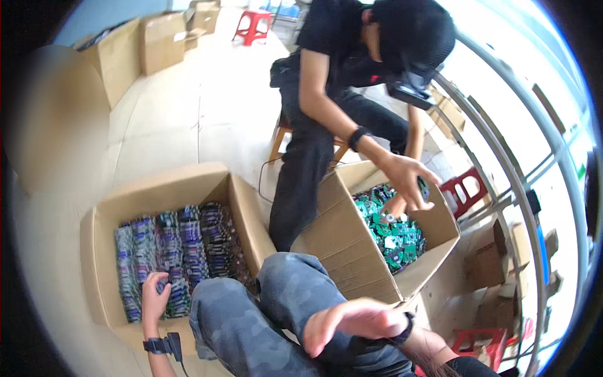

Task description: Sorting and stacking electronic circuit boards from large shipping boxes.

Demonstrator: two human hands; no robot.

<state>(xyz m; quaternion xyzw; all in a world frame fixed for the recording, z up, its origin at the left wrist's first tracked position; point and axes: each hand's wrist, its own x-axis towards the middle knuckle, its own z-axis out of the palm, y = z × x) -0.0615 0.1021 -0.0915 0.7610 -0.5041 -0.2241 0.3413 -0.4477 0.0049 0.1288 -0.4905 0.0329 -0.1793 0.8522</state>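
My left hand (155,299) reaches into the cardboard box (88,251) at the left, by the near end of the packed rows of circuit boards (193,242). Its thumb and fingertips are a little apart, with nothing clearly between them. Over my right thigh hovers my right hand (352,322), blurred, its fingers loosely bent and nothing visible in it. To the right, a second cardboard box (336,229) holds a loose heap of green circuit boards (392,242). A co-worker's hands (408,179) are in and over that box.
Facing me, the co-worker (333,94) sits on a wooden stool (280,139). A red stool (253,26) and several cartons (162,43) stand farther back. Along the right run metal rails (502,144), with a red plastic stool (466,191) beside them. A dark cable (261,179) lies between the boxes.
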